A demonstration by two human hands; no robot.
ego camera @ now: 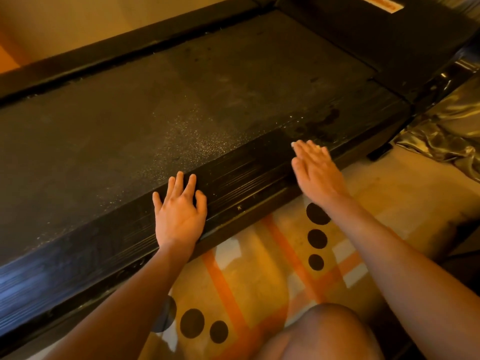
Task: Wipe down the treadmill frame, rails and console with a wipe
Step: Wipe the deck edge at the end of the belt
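The black treadmill lies across the view, with its dusty belt (155, 107) in the middle. Its ribbed near side rail (249, 183) runs from lower left to upper right. My left hand (179, 214) rests flat on this rail, fingers spread and pointing toward the belt. My right hand (315, 172) lies further right along the same rail, its straight fingers pressing down. A small pale scrap, possibly the wipe (318, 149), shows between those fingertips; most of it is hidden under the hand. The far side rail (124, 48) runs along the back. The motor cover (389, 40) is at the upper right.
A patterned floor mat (259, 276) with orange stripes and black dots lies beside the treadmill under my arms. My bare knee (324, 333) is at the bottom. Crumpled shiny plastic sheeting (446, 126) sits at the right by the treadmill's front end.
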